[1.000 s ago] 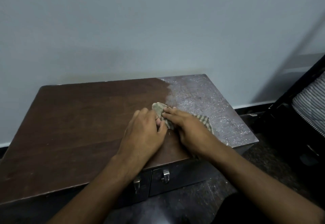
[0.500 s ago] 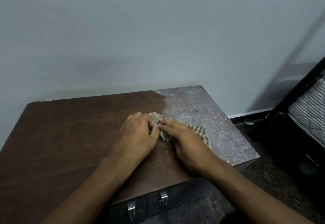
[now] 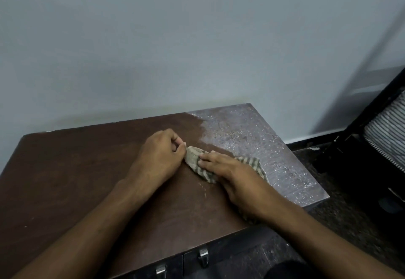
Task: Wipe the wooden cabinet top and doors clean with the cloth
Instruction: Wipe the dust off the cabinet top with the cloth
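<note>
- Head view:
- Where the dark brown wooden cabinet top meets the pale blue-grey wall, no brand, label or writing can be read anywhere.
- Most of the top is clean dark wood; its corner toward 2 o'clock carries a grey, speckled dusty patch, whose edge runs down from the wall side to the cloth.
- A crumpled beige cloth with dark green stripes lies on the top right at that edge, near the middle of the frame.
- The left hand has its fingers curled and pinches the cloth's end at 9 o'clock.
- The right hand lies flat over the cloth, straight fingers pressing it down onto the wood; striped fabric shows past it at 3 o'clock and under the wrist.
- Both forearms cross the near part of the top and hide it there.
- Below the front edge, at 6 o'clock, two dark doors carry small metal handles, one on each side of the seam.
- At 3 o'clock, on the dark floor, stands a black chair with a grey striped mesh back, well apart from the cabinet.
</note>
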